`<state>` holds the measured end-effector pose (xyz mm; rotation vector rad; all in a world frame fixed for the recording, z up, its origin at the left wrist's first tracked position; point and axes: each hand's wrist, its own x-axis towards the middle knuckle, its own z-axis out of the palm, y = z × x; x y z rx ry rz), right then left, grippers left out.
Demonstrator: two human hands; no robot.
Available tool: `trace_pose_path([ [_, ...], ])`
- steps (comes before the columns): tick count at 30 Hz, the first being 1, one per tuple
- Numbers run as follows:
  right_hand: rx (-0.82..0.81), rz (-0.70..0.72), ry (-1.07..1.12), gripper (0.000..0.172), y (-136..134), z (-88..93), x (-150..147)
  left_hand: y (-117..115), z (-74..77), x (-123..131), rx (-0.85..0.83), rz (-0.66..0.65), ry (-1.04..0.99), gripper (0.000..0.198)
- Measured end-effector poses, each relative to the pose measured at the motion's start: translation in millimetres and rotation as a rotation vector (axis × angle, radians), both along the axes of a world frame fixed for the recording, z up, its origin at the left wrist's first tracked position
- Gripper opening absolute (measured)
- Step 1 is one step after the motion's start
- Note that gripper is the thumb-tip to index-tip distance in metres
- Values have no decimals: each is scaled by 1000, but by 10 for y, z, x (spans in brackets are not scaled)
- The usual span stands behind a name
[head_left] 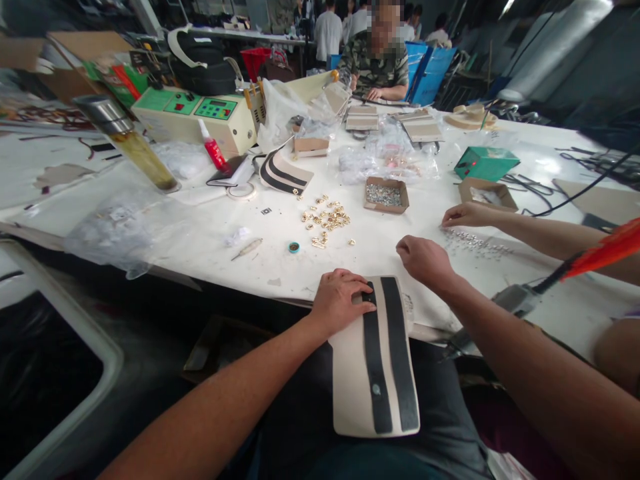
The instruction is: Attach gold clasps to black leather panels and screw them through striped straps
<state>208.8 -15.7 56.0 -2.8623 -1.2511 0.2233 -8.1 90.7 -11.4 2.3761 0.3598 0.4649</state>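
Observation:
A beige panel with two black stripes (356,380) slopes from the table's edge down over my lap. A small round pale spot shows low on its left stripe. My left hand (341,301) holds the panel's upper end, thumb and forefinger lying on the left stripe. My right hand (426,259) is over the table just past the panel's top right corner, fingers pinched together. Whatever sits between those fingertips is too small to make out. Gold-coloured metal fittings (327,219) lie scattered beyond my left hand. Small silver pieces (475,245) are spread out to the right of my right hand.
A co-worker's hand (463,215) reaches in among the silver pieces. A powered screwdriver (493,320) with an orange hose hangs at the right. Beyond stand a cardboard tray of small metal parts (386,195), a green box (486,163) and a glass bottle (143,160).

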Motion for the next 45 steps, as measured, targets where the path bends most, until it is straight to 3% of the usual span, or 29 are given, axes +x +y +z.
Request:
trace_pose_path([
  [2, 102, 30, 110, 32, -132, 26, -204, 5, -9, 0, 0, -3, -5, 31],
  [6, 378, 26, 573, 31, -409, -13, -588, 8, -19, 8, 18, 4, -18, 35],
  [9, 404, 29, 728, 31, -480, -107, -728, 10, -23, 17, 28, -1, -20, 36],
  [17, 327, 105, 611, 20, -361, -289, -768, 20, -37, 18, 18, -6, -2, 32],
  [26, 266, -44, 660, 22, -281, -246, -734, 32, -16, 24, 1, -20, 22, 34],
  [37, 163, -82, 883, 25, -162, -271, -495, 43, -22, 33, 17, -35, 38, 38],
  [45, 217, -38, 789, 24, -235, -209, -612, 29, -13, 25, 31, -21, 3, 39],
])
